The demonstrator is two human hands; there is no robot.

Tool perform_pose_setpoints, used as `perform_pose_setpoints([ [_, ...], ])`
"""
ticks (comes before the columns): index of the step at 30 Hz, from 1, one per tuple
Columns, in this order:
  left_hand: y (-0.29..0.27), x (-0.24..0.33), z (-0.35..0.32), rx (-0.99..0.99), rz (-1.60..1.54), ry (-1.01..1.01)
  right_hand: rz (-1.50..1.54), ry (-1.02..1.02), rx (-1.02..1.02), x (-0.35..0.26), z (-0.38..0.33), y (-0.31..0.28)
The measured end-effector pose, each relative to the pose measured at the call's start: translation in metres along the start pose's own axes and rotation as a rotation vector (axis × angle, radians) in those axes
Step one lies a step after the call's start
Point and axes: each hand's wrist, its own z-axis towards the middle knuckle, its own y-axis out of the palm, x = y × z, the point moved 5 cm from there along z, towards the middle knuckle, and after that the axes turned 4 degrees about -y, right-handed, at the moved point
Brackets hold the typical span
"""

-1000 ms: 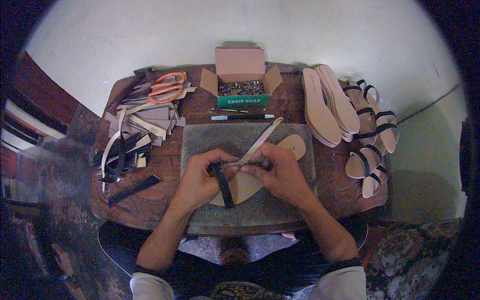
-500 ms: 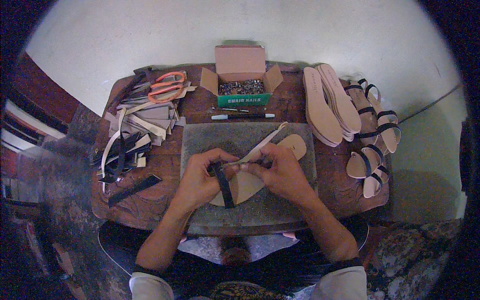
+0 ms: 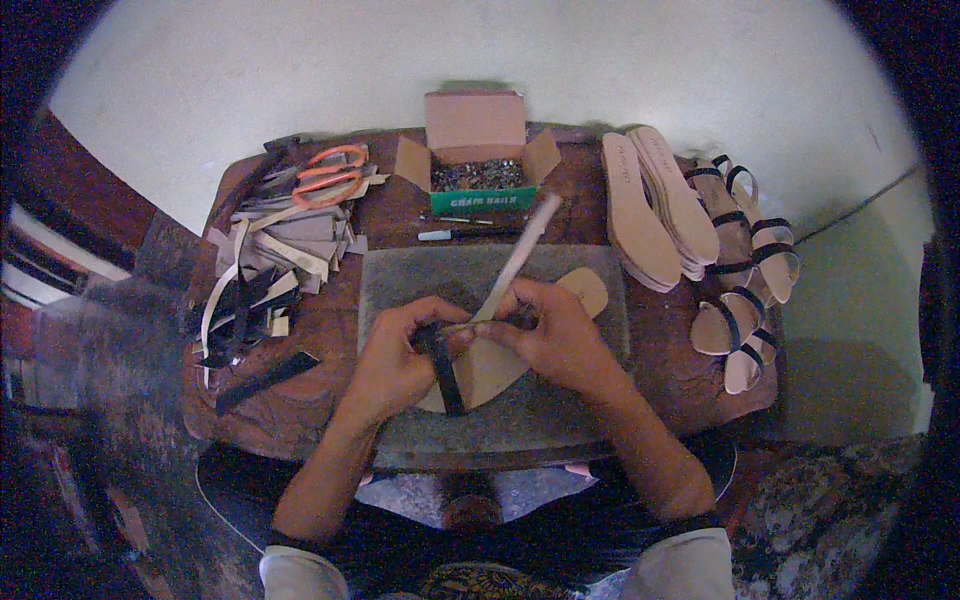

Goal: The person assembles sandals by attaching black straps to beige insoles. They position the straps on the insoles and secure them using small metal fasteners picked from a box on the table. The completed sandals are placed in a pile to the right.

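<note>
A tan sandal sole (image 3: 488, 376) lies slanted on the grey mat (image 3: 400, 270), with a black strap (image 3: 446, 372) across its front part. My left hand (image 3: 398, 352) is closed at the upper end of that strap, by the sole's edge. My right hand (image 3: 553, 335) pinches a narrow pale strap (image 3: 517, 255), whose loose end sticks up toward the nail box. The fingertips of both hands meet over the sole. Exactly how the two straps join there is hidden by the fingers.
An open green box of nails (image 3: 480, 195) stands at the back, a marker (image 3: 436, 235) before it. Orange-handled scissors (image 3: 330, 175) rest on strap scraps (image 3: 290, 240) at left, near a black strip (image 3: 268, 382). Stacked soles (image 3: 640, 215) and finished sandals (image 3: 745, 325) lie right.
The pale strap's free end has swung up and stands more upright, now in front of the marker. Both hands stay in nearly the same place, still pinching.
</note>
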Motion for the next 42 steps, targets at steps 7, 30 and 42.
perform_pose_setpoints([
  [7, 0.001, -0.002, -0.002, -0.022, -0.157, -0.037, 0.206, 0.072, -0.1, -0.003, 0.003, -0.008],
  [30, 0.002, 0.0, -0.002, -0.021, -0.067, 0.015, 0.201, -0.032, 0.033, -0.014, 0.007, -0.013],
  [42, 0.003, 0.006, -0.001, 0.011, 0.033, 0.109, 0.258, -0.095, 0.034, -0.027, 0.004, -0.009],
])
